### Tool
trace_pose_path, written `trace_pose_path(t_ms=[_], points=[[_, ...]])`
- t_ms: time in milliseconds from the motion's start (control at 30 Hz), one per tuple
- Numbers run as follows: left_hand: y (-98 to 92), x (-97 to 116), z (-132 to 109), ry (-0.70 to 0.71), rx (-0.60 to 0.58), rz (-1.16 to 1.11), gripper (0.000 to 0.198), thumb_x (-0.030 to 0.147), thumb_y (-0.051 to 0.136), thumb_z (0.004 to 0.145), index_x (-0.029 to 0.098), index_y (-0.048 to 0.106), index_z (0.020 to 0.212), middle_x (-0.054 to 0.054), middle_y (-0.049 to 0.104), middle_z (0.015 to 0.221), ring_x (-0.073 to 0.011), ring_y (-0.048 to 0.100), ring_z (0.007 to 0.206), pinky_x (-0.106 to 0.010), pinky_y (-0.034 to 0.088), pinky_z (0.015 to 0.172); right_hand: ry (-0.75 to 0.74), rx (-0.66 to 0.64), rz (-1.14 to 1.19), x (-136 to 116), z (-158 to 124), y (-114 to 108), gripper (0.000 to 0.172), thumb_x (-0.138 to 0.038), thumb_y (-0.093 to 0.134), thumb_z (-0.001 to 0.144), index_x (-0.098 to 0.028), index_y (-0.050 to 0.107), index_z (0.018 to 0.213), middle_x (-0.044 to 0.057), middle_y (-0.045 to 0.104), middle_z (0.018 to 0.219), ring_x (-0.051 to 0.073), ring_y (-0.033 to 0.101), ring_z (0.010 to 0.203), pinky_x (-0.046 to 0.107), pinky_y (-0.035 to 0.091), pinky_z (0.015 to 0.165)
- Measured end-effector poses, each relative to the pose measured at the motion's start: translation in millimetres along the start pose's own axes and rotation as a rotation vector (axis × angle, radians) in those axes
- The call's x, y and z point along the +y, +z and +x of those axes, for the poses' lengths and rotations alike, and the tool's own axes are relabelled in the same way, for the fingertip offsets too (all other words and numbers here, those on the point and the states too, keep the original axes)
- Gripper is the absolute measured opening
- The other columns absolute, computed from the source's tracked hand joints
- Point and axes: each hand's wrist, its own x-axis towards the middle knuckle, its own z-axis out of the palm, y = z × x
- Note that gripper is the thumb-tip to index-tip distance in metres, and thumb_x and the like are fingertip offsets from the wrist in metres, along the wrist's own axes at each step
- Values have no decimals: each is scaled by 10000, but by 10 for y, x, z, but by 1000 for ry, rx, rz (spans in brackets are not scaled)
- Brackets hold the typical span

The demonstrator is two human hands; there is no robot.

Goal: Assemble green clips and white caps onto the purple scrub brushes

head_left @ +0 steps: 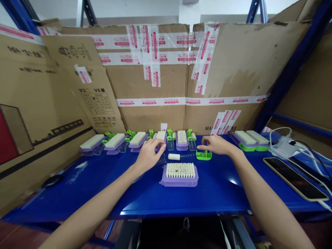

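Note:
My left hand hovers over the middle of the blue table, with its thumb and fingers curled together. A clear plastic box lies just below its fingertips, partly hidden. My right hand reaches down with bent fingers onto a bright green plastic frame. Between the two hands lie a white cylinder and a thin coil spring, end to end. Nearer to me is a purple brush, its cream bristles facing up.
Along the cardboard wall stand several purple brushes with green and clear parts beside them. Two more brushes with green ends sit at the right, near a white power adapter with cables. A phone lies at the right edge.

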Motion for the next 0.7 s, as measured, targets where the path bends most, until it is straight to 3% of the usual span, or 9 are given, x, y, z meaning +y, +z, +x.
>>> trace_pose_path(t_ms=[100,200,433,533,700], points=[[2,-6,-1,12,0,1,210,394,573,1187,260,711,1102,-42,813,1052,-284,747,1013,-465,521,993,-16,-55,55,48,-11,-21,563,-773,782,945,-228,784,1086,85,816,936,264,743,816,366,503,738],[-9,2,4,20,-5,7,217,399,567,1187,259,712,1106,-42,814,1044,-287,744,1006,-467,514,989,-27,-125,84,76,-31,-47,599,-731,888,855,-223,775,1152,64,801,956,244,715,802,338,478,710],[-11,-12,2,14,-6,14,196,382,571,1178,258,707,1109,-44,812,1048,-294,749,1005,-459,512,972,-85,-222,142,168,-64,-105,395,-496,888,851,-205,796,1103,8,687,879,190,601,749,311,430,706],[-6,-23,0,10,-10,20,195,389,573,1180,257,704,1122,-51,816,1065,-295,755,1031,-461,519,989,-129,-214,212,187,-75,-125,392,-549,836,905,-203,790,1085,-19,627,815,175,550,728,308,407,703],[-3,-22,1,22,-2,16,190,383,583,1179,249,707,1127,-52,816,1069,-290,749,1017,-466,522,987,-118,-141,351,149,-100,-145,538,-724,802,913,-205,743,1044,-26,610,764,175,521,709,318,399,686]])
